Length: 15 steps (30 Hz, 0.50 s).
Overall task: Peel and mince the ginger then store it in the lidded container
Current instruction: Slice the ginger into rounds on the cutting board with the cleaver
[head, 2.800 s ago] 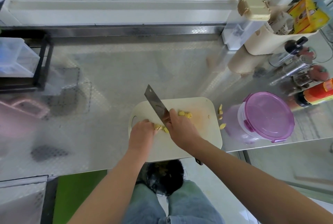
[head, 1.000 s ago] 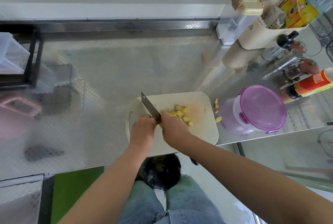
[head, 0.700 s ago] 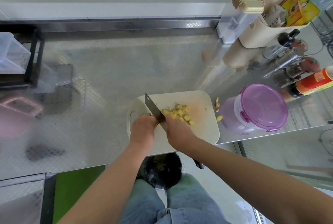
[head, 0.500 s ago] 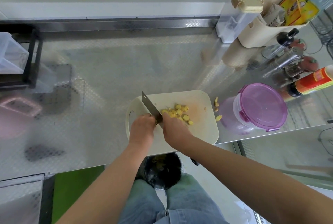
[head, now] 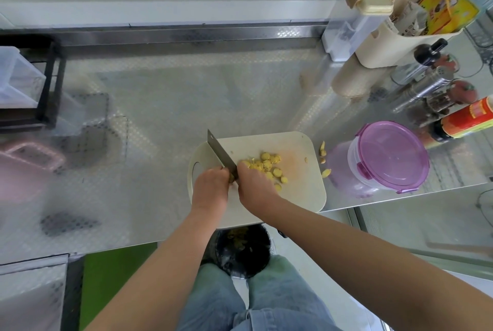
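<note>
Ginger slicing, lower centre.
Right hand (head: 254, 184) grips the cleaver (head: 220, 154); left hand (head: 210, 186) clamps the ginger stub (head: 231, 178) beside its blade — a slipping stub could put that hand under it.

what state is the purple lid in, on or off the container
On: the purple lid sits flat over the container rim, with no gap showing.

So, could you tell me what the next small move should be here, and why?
Probably one more slice: the right hand holds the cleaver beside the left hand, which appears to pin a small ginger piece. The sliced ginger on the cutting board is coarse rounds, not mince.
</note>
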Available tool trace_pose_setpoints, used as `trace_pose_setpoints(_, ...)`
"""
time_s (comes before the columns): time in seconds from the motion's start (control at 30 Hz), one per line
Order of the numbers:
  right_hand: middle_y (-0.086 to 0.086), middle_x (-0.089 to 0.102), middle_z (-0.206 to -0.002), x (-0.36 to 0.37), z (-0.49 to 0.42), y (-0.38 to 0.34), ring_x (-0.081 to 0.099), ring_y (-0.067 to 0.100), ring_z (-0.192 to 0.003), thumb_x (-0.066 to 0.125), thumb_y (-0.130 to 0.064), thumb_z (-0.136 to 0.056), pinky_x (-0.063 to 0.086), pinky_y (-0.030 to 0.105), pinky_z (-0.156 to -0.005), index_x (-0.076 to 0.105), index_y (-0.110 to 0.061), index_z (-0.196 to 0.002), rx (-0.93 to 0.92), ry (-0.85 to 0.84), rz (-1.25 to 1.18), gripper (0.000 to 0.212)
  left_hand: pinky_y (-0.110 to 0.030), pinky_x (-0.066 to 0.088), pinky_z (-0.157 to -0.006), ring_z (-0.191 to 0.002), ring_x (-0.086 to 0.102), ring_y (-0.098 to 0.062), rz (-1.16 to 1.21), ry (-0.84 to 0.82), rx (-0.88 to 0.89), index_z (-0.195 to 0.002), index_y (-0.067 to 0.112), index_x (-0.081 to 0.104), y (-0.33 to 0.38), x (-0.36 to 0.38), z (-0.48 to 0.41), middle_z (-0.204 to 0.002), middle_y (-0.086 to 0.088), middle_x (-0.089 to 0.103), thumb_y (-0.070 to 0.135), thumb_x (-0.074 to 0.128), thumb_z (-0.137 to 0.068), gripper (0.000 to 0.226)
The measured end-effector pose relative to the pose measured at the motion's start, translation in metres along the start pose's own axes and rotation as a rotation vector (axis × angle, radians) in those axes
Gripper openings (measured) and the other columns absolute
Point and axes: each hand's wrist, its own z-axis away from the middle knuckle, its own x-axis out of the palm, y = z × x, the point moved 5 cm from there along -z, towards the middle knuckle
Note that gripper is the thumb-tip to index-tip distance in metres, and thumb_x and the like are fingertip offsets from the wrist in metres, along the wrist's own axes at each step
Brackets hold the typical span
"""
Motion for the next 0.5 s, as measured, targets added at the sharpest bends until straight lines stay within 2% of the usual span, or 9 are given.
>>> trace_pose_setpoints(0.13, 0.004, 0.042, -0.074, 0.003, -0.002, 0.000, 0.046, 0.029, -0.069, 0.043, -0.003, -0.093, 0.025, 0.031, -0.045, 0.027, -0.016, -0.092, -0.017, 0.019, -0.012, 0.021, -0.036, 0.041, -0.065, -0.086, 0.062, -0.032, 0.018, 0.015, 0.006, -0.090, 0.005, 0.067, -0.002, -0.001, 0.000, -0.094, -0.012, 0.068, 0.011, 0.052, -0.093, 0.016)
trace_pose_setpoints(0.27, 0.006, 0.044, -0.081, 0.006, 0.010, 0.011, 0.043, 0.029, -0.072, 0.040, 0.000, -0.092, 0.032, 0.033, -0.055, 0.035, -0.012, -0.110, -0.012, -0.026, 0.008, 0.023, -0.034, 0.038, -0.066, -0.089, 0.061, -0.031, 0.022, 0.003, -0.002, -0.095, 0.006, 0.067, -0.001, -0.004, 0.000, -0.097, -0.011, 0.067, 0.016, 0.050, -0.095, 0.019)
trace_pose_setpoints(0.37, 0.010, 0.048, -0.088, 0.008, 0.013, 0.015, 0.043, 0.030, -0.075, 0.039, -0.001, -0.093, 0.033, 0.036, -0.061, 0.035, -0.012, -0.115, 0.004, -0.027, 0.023, 0.026, -0.033, 0.036, -0.065, -0.089, 0.060, -0.031, 0.031, 0.007, -0.001, -0.095, 0.005, 0.066, 0.000, -0.005, 0.001, -0.098, -0.012, 0.066, 0.017, 0.049, -0.096, 0.021)
trace_pose_setpoints(0.5, 0.015, 0.059, -0.094, 0.011, 0.007, 0.008, 0.056, 0.036, -0.082, 0.040, 0.000, -0.093, 0.034, 0.037, -0.061, 0.036, -0.012, -0.109, 0.001, -0.010, 0.006, 0.020, -0.035, 0.038, -0.061, -0.081, 0.061, -0.035, 0.073, 0.047, 0.013, -0.085, 0.001, 0.066, -0.001, -0.005, 0.002, -0.089, -0.016, 0.067, 0.008, 0.057, -0.090, 0.012)
